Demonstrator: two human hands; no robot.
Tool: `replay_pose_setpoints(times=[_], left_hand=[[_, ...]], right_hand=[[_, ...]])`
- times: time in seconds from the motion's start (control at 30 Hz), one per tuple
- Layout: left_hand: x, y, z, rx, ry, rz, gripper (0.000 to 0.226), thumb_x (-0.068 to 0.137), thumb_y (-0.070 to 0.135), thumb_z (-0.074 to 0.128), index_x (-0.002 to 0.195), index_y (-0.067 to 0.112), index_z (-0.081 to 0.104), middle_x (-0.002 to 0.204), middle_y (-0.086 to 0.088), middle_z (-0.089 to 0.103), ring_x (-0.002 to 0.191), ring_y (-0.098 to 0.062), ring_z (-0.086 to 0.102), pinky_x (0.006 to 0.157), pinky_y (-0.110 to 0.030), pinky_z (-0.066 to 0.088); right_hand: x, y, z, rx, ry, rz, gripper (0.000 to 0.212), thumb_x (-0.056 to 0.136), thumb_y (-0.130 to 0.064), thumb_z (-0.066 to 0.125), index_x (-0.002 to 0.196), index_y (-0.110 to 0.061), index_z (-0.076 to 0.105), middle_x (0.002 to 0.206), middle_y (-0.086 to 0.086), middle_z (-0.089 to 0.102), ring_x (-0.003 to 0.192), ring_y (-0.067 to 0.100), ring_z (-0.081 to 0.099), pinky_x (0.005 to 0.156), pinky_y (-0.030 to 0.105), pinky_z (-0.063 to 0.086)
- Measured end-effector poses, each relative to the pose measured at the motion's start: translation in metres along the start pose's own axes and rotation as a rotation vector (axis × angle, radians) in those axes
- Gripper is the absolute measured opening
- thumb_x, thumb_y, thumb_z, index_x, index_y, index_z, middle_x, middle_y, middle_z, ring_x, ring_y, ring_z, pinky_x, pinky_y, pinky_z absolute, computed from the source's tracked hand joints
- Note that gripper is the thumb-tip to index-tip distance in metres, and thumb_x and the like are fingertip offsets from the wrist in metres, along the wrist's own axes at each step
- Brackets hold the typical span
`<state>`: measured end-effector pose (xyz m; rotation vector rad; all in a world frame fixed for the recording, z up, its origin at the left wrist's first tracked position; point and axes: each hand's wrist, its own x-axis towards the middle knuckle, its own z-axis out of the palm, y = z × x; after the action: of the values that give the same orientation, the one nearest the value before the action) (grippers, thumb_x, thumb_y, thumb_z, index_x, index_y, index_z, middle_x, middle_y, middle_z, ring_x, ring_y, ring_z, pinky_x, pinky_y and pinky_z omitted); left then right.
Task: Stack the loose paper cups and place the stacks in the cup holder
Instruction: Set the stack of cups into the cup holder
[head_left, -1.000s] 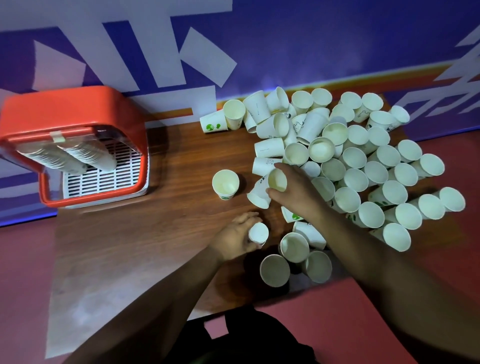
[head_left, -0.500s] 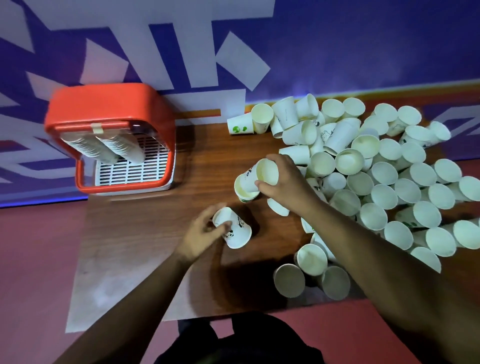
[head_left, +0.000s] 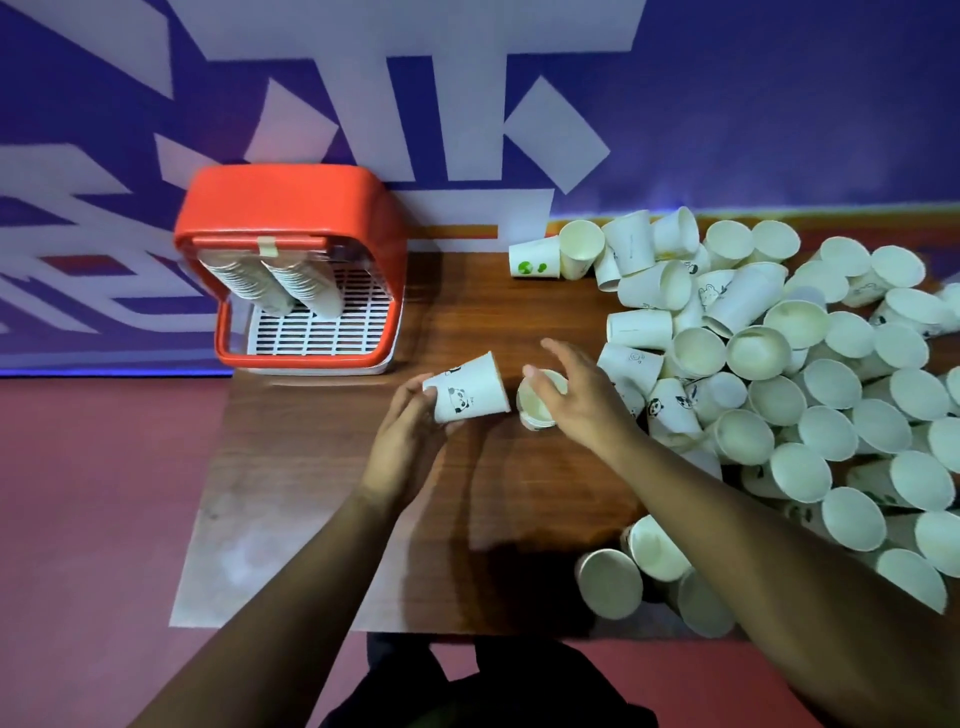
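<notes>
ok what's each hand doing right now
left hand: grips the panda cup
right hand: holds the nested cups, thumb over the rim

Prob. event/promo venue: purple wall banner w/ big white lettering (head_left: 727, 104), dull red floor (head_left: 93, 519), wood-grain tabletop (head_left: 322, 467), heap of white paper cups (head_left: 831, 384).
</notes>
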<state>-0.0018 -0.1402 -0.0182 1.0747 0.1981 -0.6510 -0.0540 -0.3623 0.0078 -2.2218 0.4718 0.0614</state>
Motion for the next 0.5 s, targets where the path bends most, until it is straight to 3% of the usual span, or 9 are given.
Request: replay_pose_setpoints(times=[0.07, 0.13, 0.2, 0.3, 0.37, 0.43, 0.5], left_hand=[[0.000, -0.001, 0.014, 0.008, -0.081, -0.023, 0.029, 0.096, 0.017, 0.054, 0.124, 0.012, 0.052, 0.124, -0.009, 0.067, 0.109, -0.024, 0.065, 0.095, -0.040, 0.050], [0.001, -0.003, 0.027, 0.058, -0.127, -0.046, 0.029, 0.094, 0.017, 0.057, 0.122, 0.014, 0.054, 0.120, -0.006, 0.066, 0.103, -0.021, 0.066, 0.091, -0.035, 0.052], [0.006, -0.006, 0.037, 0.121, -0.163, -0.047, 0.033, 0.090, 0.017, 0.059, 0.123, 0.014, 0.056, 0.121, -0.007, 0.062, 0.104, -0.021, 0.064, 0.088, -0.033, 0.053], [0.014, -0.010, 0.045, 0.301, -0.233, -0.018, 0.043, 0.089, 0.021, 0.066, 0.131, 0.018, 0.057, 0.128, -0.007, 0.062, 0.114, -0.021, 0.061, 0.099, -0.037, 0.052], [0.020, -0.010, 0.048, 0.505, -0.229, 0.011, 0.057, 0.083, 0.026, 0.078, 0.135, 0.027, 0.055, 0.133, -0.001, 0.060, 0.122, -0.017, 0.058, 0.104, -0.032, 0.049], [0.029, -0.012, 0.044, 0.768, -0.212, 0.041, 0.073, 0.081, 0.022, 0.083, 0.144, 0.025, 0.047, 0.141, 0.003, 0.051, 0.129, -0.011, 0.049, 0.106, -0.022, 0.043], [0.040, -0.019, 0.035, 1.023, -0.230, 0.025, 0.088, 0.078, 0.022, 0.086, 0.151, 0.020, 0.037, 0.147, 0.000, 0.040, 0.139, -0.010, 0.036, 0.116, -0.028, 0.033]], right_hand=[[-0.004, -0.014, -0.009, 0.283, -0.081, 0.080, 0.063, 0.090, -0.058, 0.053, 0.143, -0.026, 0.042, 0.140, -0.010, 0.050, 0.124, 0.004, 0.049, 0.105, 0.028, 0.040], [-0.007, -0.021, -0.016, 0.373, -0.160, 0.097, 0.070, 0.082, -0.065, 0.057, 0.142, -0.033, 0.042, 0.136, -0.014, 0.052, 0.121, 0.002, 0.051, 0.102, 0.027, 0.042], [-0.007, -0.021, -0.023, 0.360, -0.127, 0.105, 0.064, 0.080, -0.058, 0.065, 0.136, -0.035, 0.046, 0.131, -0.013, 0.055, 0.114, 0.001, 0.055, 0.098, 0.027, 0.047], [-0.007, -0.020, -0.038, 0.407, -0.027, 0.136, 0.050, 0.085, -0.035, 0.071, 0.130, -0.031, 0.050, 0.126, -0.009, 0.057, 0.104, 0.000, 0.058, 0.084, 0.015, 0.049], [-0.006, -0.012, -0.045, 0.346, 0.022, 0.132, 0.055, 0.082, -0.033, 0.074, 0.131, -0.028, 0.050, 0.125, -0.009, 0.056, 0.108, 0.005, 0.057, 0.087, 0.018, 0.047], [-0.006, -0.003, -0.046, 0.212, 0.046, 0.117, 0.064, 0.079, -0.035, 0.076, 0.135, -0.028, 0.047, 0.131, -0.011, 0.052, 0.119, 0.007, 0.050, 0.099, 0.025, 0.042], [-0.006, 0.006, -0.042, 0.069, 0.028, 0.051, 0.072, 0.077, -0.033, 0.078, 0.140, -0.024, 0.044, 0.140, -0.008, 0.047, 0.127, 0.009, 0.044, 0.103, 0.021, 0.033]])
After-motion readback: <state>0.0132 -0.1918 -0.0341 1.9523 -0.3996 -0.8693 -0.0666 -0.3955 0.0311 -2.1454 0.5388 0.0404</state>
